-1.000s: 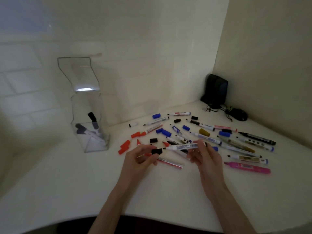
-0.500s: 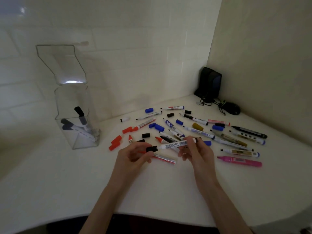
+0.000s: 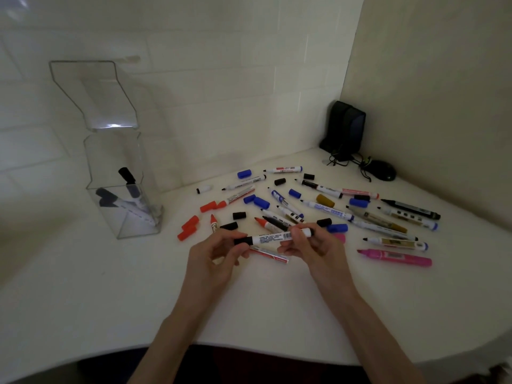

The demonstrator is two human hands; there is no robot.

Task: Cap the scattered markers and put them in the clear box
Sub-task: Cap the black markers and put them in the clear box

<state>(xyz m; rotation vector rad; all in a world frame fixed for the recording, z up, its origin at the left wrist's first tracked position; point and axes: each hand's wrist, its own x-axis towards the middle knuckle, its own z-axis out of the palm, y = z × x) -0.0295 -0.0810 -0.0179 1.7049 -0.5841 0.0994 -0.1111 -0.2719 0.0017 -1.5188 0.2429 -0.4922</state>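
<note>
White counter (image 3: 83, 286) in a tiled corner carries everything, and the light is rather dim. Compared with one second ago I see one clear change. Then the black cap (image 3: 243, 240) was in the left hand (image 3: 213, 256) with a small gap to the tip of the white marker (image 3: 273, 236); now the cap sits on that tip, in line with the barrel. Whether it is pushed fully home, I cannot tell from this view. I judge this marker is capped or nearly so, and its next place is the box. The marker lies level between both hands, just above the counter. The left hand pinches the capped end with thumb and fingers, and the right hand (image 3: 313, 250) pinches the other end of the barrel. The clear box (image 3: 122, 189) stands well apart to the left of the left hand, near the wall, its lid (image 3: 94, 92) up, with a few capped markers (image 3: 130, 206) already inside. Many uncapped markers (image 3: 327, 209) and loose caps (image 3: 239, 215) lie behind the hands.
</note>
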